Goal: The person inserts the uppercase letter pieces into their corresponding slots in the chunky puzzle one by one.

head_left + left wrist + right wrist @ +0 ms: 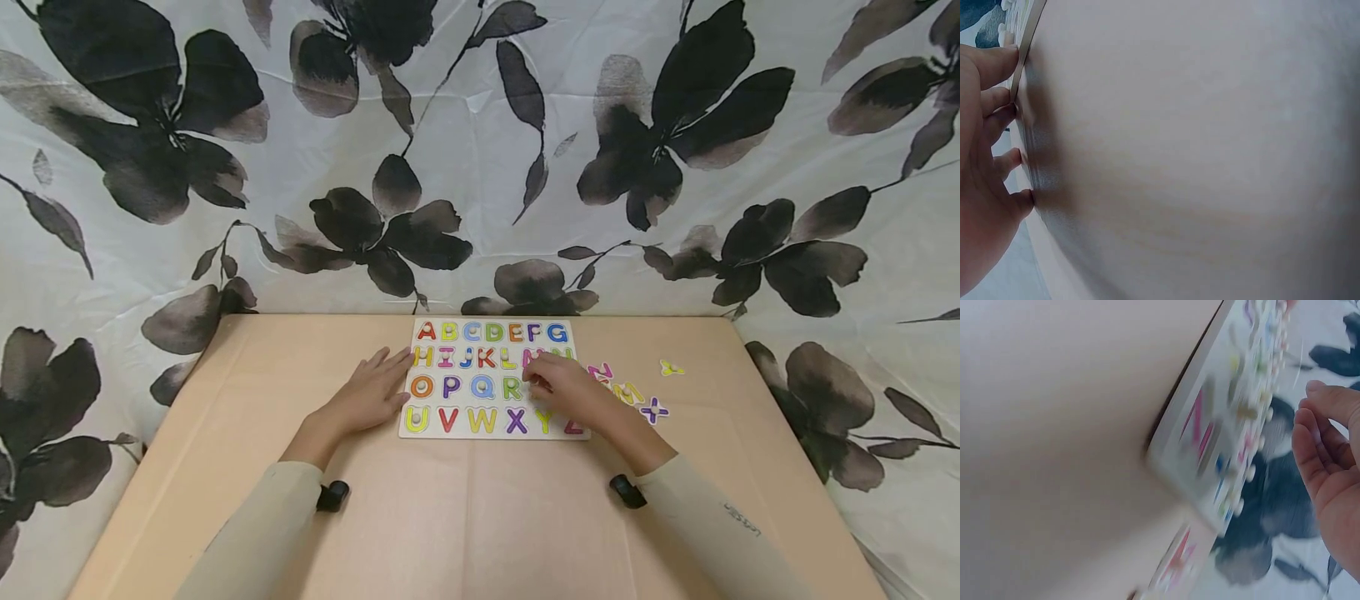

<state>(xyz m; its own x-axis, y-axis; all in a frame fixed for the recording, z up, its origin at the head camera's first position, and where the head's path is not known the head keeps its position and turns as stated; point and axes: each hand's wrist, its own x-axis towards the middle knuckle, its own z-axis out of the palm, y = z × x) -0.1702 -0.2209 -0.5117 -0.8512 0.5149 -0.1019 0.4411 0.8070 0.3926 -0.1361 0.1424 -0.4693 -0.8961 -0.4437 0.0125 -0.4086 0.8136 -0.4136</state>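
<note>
From the head view we see the puzzle board [491,379] lying flat at the far middle of the counter [465,517], letters A to Z in rows. Our left hand [371,393] lies flat with straight fingers touching the board's left edge. Our right hand [570,390] rests over the board's right part, fingers curled down; we cannot tell whether they pinch anything. Loose letters [633,392] lie just right of the board.

The left wrist view shows relaxed fingers [997,62] meeting the board's edge [1025,44].

The right wrist view, blurred, shows the board [1222,419] tilted in frame and loosely bent fingers [1325,425] holding nothing visible.
</note>
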